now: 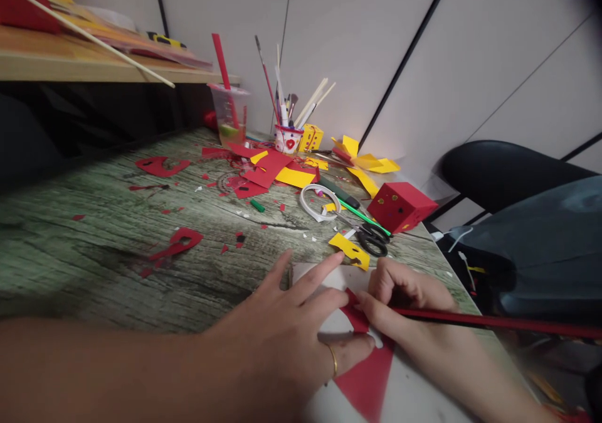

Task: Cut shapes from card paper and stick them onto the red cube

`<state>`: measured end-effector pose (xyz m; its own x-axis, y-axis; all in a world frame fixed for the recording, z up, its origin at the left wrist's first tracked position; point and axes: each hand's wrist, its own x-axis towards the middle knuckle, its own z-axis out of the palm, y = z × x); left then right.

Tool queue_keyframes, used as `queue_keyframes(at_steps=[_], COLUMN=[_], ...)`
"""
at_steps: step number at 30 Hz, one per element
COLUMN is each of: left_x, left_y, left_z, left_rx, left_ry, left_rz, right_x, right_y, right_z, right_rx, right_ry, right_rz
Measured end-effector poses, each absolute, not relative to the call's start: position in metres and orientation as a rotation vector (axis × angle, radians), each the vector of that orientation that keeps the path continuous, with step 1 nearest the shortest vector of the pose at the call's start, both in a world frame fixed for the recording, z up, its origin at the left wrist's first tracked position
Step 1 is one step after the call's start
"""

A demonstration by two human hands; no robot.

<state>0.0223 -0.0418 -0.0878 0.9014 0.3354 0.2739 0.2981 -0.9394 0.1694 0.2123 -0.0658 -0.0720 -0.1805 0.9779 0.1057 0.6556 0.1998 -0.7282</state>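
My left hand (301, 326), with a ring on one finger, is spread over a red paper piece (367, 379) lying on a white sheet or board (310, 273). Its fingertips press on the paper near a cut-out gap. Beside it, my right hand (409, 304) is closed around a long, thin red-and-black pencil-like stick (493, 324). The stick slants off to the right, and its working tip is hidden by my fingers. Just beyond my hands lie a yellow paper scrap (350, 251) with cut-outs and black-handled scissors (373, 240).
A red paper box (401, 207), a tape roll (320, 203) and red and yellow scraps (268, 169) cover the far tabletop. A decorated cup of brushes (288, 139) and a plastic drink cup (232, 117) stand behind. A wooden shelf (94, 65) overhangs the left; a black chair (512, 172) is right.
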Motion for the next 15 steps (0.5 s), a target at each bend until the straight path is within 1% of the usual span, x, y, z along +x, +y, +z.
queue_keyframes(at_steps=[7,15], left_x=[0.0244,0.0241], left_y=[-0.0404,-0.0416], left_z=[-0.0884,-0.0889], left_rx=[2.938,2.936], left_ry=[0.511,0.516], left_rz=[0.390,0.410], right_x=[0.2149,0.2117], right_y=[-0.0698,-0.0685], right_z=[-0.0716,-0.0692], right_rx=[-1.491,-1.478], right_ry=[-1.947,-1.940], right_rz=[0.707,0.722])
